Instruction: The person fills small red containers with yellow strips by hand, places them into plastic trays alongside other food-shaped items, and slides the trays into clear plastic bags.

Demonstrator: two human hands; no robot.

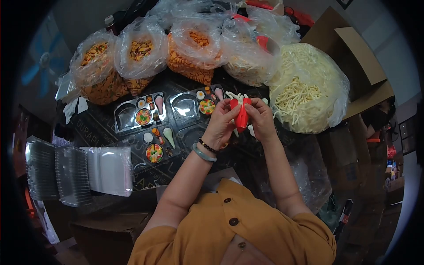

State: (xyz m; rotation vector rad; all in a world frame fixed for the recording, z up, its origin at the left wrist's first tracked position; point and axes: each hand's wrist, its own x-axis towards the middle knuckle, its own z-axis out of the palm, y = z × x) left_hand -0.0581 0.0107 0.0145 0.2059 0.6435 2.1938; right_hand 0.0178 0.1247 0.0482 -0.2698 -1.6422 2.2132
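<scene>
Both my hands meet over the table, right of centre. My left hand (222, 122), with a dark bead bracelet and a pale bangle at the wrist, pinches one side of a red holder (242, 115). On its other side, the fingers of my right hand (262, 119) are closed on it too. White fry-like sticks (236, 96) show at the holder's top. To the left sit clear trays (126, 115) with small toy-like food pieces, among them a round pizza piece (143, 117). Part of another tray is hidden beneath my left hand.
Clear bags of small orange pieces (187, 62) line the back. A large bag of white sticks (304, 95) stands at the right, before an open cardboard box (360, 53). Stacked clear plastic trays (73, 170) lie at the left; another cardboard box (106, 234) is below.
</scene>
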